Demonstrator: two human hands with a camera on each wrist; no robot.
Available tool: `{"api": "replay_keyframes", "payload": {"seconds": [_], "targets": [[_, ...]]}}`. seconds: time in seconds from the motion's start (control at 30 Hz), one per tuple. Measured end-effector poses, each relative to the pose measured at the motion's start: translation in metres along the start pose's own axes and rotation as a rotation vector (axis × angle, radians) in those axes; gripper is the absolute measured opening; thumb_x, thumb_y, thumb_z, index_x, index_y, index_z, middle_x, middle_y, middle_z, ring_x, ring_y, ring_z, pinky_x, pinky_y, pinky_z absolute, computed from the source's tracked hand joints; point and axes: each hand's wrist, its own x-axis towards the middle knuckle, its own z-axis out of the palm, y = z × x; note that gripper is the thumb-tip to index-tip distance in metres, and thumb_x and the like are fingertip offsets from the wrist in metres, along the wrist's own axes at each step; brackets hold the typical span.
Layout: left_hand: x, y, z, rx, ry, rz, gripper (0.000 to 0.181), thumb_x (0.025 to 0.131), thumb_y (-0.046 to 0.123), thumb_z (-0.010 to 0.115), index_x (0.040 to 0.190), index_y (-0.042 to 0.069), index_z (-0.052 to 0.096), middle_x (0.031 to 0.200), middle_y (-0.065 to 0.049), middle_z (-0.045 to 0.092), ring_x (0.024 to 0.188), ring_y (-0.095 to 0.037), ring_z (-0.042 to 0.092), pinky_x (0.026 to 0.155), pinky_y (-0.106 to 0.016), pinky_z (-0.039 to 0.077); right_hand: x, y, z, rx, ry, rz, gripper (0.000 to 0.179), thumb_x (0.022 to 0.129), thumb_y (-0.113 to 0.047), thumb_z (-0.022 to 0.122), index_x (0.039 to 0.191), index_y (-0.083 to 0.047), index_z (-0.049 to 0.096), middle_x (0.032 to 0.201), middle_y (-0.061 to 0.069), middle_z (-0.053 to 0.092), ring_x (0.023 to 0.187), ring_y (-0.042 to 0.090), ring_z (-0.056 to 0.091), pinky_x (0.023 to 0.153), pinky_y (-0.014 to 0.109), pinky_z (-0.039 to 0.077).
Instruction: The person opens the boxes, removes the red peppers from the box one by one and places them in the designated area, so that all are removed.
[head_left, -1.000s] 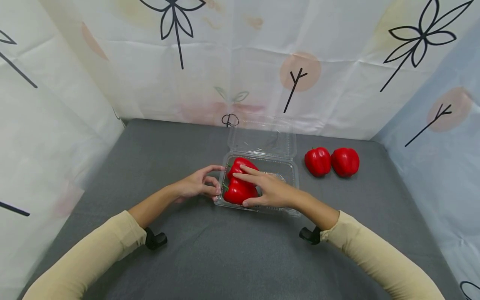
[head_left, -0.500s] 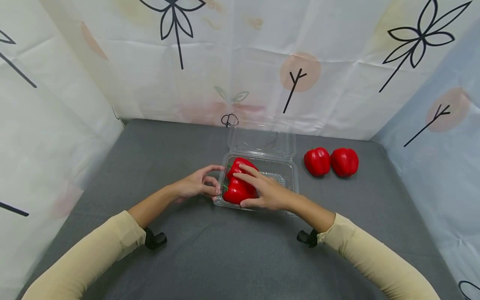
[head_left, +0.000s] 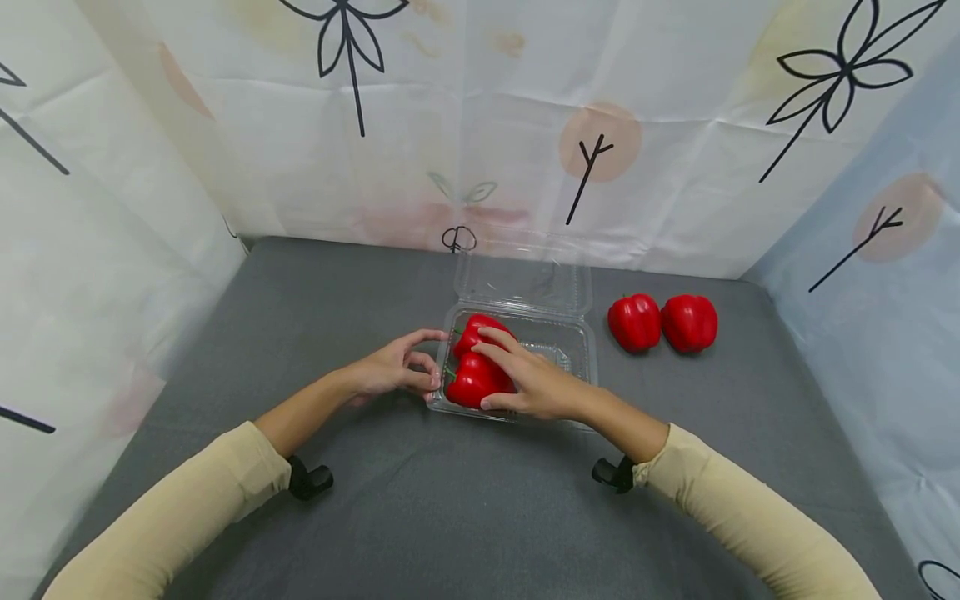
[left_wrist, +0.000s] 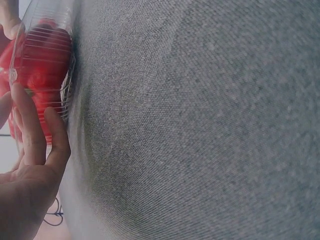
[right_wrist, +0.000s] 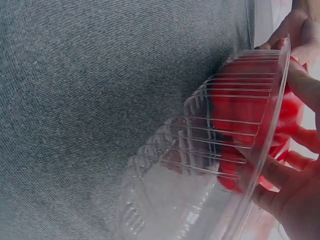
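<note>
The right hand (head_left: 536, 387) curls round the near red bell pepper (head_left: 475, 381) in the left half of the clear plastic clamshell (head_left: 592, 337). Its thumb lies on the pepper's near side and its bent fingers on the far side, so the pepper sits between them. The far red bell pepper (head_left: 468, 333) lies just beyond, beside those fingertips. The left hand (head_left: 386, 367) keeps to the clamshell's left wall, fingers spread apart, fingertips touching the outside, with the 2 peppers just inside that wall. The clear lid (head_left: 525, 285) is folded back toward the backdrop (head_left: 510, 150). On the gray tablecloth (head_left: 450, 500), 2 more red bell peppers (head_left: 634, 323) sit side by side, right of the clamshell.
</note>
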Motion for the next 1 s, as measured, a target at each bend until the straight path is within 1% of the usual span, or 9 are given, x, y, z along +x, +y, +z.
{"api": "replay_keyframes", "payload": {"seconds": [0.17,0.33,0.43,0.6,0.8,1.0], "targets": [[-0.0008,0.0011,0.0004,0.002,-0.004,0.001,0.075,0.093,0.004,0.067,0.153,0.012,0.024,0.091,-0.008,0.063,0.080,-0.024,0.064,0.086,-0.038,0.056,0.0012,-0.0004,-0.0003,-0.015,-0.017,-0.004,0.078,0.089,-0.029,0.075,0.152,-0.007,0.035,0.161,0.010,0.019,0.129,0.036,0.047,0.097,0.050,0.050],[-0.0003,0.0002,0.0000,0.003,0.008,-0.010,0.074,0.092,0.003,0.067,0.152,0.015,0.026,0.091,-0.009,0.064,0.080,-0.024,0.064,0.086,-0.038,0.056,0.0013,-0.0007,-0.0007,-0.028,-0.020,-0.012,0.078,0.090,-0.029,0.074,0.152,-0.007,0.034,0.161,0.010,0.018,0.128,0.036,0.048,0.097,0.050,0.050],[0.0005,0.0002,-0.0002,0.001,0.015,-0.015,0.073,0.092,0.003,0.067,0.152,0.016,0.027,0.091,-0.010,0.064,0.080,-0.024,0.065,0.086,-0.038,0.056,0.0012,-0.0004,-0.0011,-0.019,-0.017,-0.018,0.077,0.090,-0.028,0.075,0.152,-0.006,0.035,0.161,0.010,0.018,0.128,0.036,0.048,0.097,0.049,0.050],[0.0016,0.0000,-0.0003,0.004,0.011,-0.009,0.074,0.092,0.004,0.068,0.152,0.015,0.026,0.092,-0.010,0.064,0.080,-0.025,0.065,0.087,-0.038,0.056,0.0012,0.0016,-0.0011,0.004,-0.017,-0.029,0.077,0.090,-0.027,0.075,0.152,-0.006,0.034,0.160,0.011,0.018,0.129,0.036,0.046,0.098,0.048,0.050],[-0.0002,0.0003,-0.0009,0.006,0.002,0.012,0.075,0.093,0.004,0.067,0.153,0.012,0.023,0.091,-0.010,0.064,0.080,-0.025,0.064,0.086,-0.038,0.056,0.0004,0.0017,-0.0046,0.062,0.005,-0.041,0.074,0.090,-0.024,0.074,0.150,-0.005,0.036,0.159,0.013,0.023,0.133,0.035,0.042,0.099,0.048,0.049],[0.0007,-0.0012,-0.0007,0.002,0.006,0.007,0.074,0.093,0.003,0.067,0.152,0.013,0.025,0.090,-0.010,0.064,0.079,-0.025,0.064,0.086,-0.038,0.056,-0.0015,-0.0016,-0.0087,0.061,0.002,-0.039,0.073,0.090,-0.027,0.074,0.149,-0.007,0.037,0.157,0.013,0.027,0.133,0.034,0.043,0.098,0.047,0.050]]}}
